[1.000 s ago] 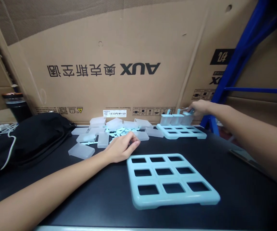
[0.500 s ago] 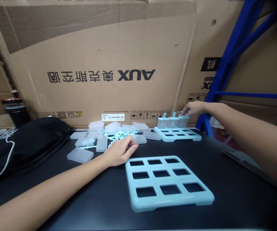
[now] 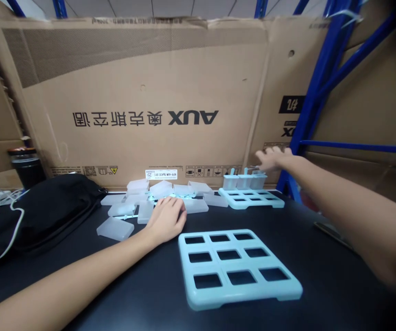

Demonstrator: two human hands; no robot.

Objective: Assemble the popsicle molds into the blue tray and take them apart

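My left hand [image 3: 167, 218] rests palm down at the near edge of the pile of light-blue sticks [image 3: 170, 195], its fingertips over them. My right hand [image 3: 274, 158] hovers behind and above the far blue rack [image 3: 241, 202], fingers spread, holding nothing visible. Three translucent moulds with blue tops [image 3: 244, 182] stand in that rack's back row; two sticks point up clearly, the third is partly hidden near my right hand. Nearer to me lies a second blue rack [image 3: 244, 292] with nine open slots. Clear mould cups [image 3: 115, 229] lie scattered around the sticks.
A large cardboard box [image 3: 143, 147] stands upright behind the black table [image 3: 132, 294]. At the left are a black bag [image 3: 58, 197], a white cable and a dark bottle [image 3: 27, 169]. Blue metal framing [image 3: 313, 110] rises at the right, and a flat object lies at the right edge.
My right hand has let go of the third mould's top and lifted, fingers spreading. My left hand has moved left and forward to the stick pile. The view has tilted up slightly.
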